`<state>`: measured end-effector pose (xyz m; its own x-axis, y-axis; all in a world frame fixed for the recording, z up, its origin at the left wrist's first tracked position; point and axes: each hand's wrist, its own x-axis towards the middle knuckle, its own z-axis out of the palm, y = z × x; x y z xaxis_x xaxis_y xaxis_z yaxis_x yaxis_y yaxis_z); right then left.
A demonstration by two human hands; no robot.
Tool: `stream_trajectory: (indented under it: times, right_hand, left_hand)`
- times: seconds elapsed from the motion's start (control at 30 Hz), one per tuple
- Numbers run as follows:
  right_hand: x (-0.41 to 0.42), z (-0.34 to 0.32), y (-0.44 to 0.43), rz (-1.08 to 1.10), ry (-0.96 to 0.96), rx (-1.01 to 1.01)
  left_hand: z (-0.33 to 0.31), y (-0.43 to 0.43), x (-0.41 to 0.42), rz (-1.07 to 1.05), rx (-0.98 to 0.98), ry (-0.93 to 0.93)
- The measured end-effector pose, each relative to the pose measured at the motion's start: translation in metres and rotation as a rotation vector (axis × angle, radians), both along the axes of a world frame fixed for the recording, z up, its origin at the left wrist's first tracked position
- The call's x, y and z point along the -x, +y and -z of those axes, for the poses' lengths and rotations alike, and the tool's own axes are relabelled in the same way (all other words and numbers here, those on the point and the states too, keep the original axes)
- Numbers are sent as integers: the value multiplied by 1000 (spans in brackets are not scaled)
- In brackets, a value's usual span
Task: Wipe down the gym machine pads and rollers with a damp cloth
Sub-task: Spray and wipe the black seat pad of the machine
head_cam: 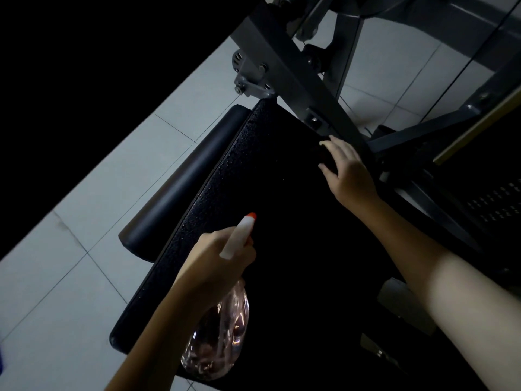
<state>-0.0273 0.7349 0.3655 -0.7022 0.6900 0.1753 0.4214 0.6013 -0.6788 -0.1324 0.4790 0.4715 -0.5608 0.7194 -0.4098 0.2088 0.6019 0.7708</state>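
- Nearest, the left hand holds a clear plastic spray bottle with a white neck and orange nozzle tip; its grip is wrapped round the neck, nozzle aimed far and right over the pad.
- The wide black textured vinyl pad runs from near left to far right beneath both arms. Judged from the aim, the step in hand is wetting this pad before the wipe.
- To do it well, the person should probably mist lightly and evenly along the pad's length, keeping spray off the metal joints.
- Left of the pad, just beside its edge, lies the smooth black cylindrical foam roller, above the pale grey tiled floor; it is still to be reached.
- Farther, the right hand rests at the pad's far right edge, its grip curled over something dark; whether that is the damp cloth cannot be told in the dim light.
- Farthest, the dark grey steel machine frame crosses behind, touching the pad's far end.
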Motion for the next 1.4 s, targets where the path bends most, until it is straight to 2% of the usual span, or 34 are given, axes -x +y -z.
stream_trajectory:
  times: [0.2,0.43,0.63,0.7,0.8,0.87,0.93,1.1,1.17,1.27,1.4]
  right_hand:
    - [1,-4,-3,29,-5,66]
    - [-6,-9,-13,52,-49,150]
    - [-32,-4,4,-180,-180,20]
    - [-17,-6,8,-86,-154,48]
    - [24,-8,-12,287,25,93]
    - [46,-8,-35,425,19,128]
    - [55,-4,-61,339,-14,72]
    - [14,7,-90,-305,-55,-193]
    - [8,3,-66,-353,-83,-265]
    - [16,-1,-31,-161,-111,-329]
    - [56,-12,-45,265,-88,-1]
  left_hand:
    - [3,-21,-9,6,-40,38]
    - [12,-55,-13,-46,-87,-5]
    - [20,-79,-25,-184,-191,105]
    - [23,-85,-25,-205,-224,137]
    - [27,-88,-24,-200,-243,192]
    - [30,-88,-25,-209,-263,173]
    - [33,-88,-25,-187,-269,176]
    - [29,-90,-24,-192,-322,154]
    - [25,-88,-26,-240,-341,59]
    - [22,-86,-27,-224,-314,112]
    - [29,-89,-24,-165,-276,215]
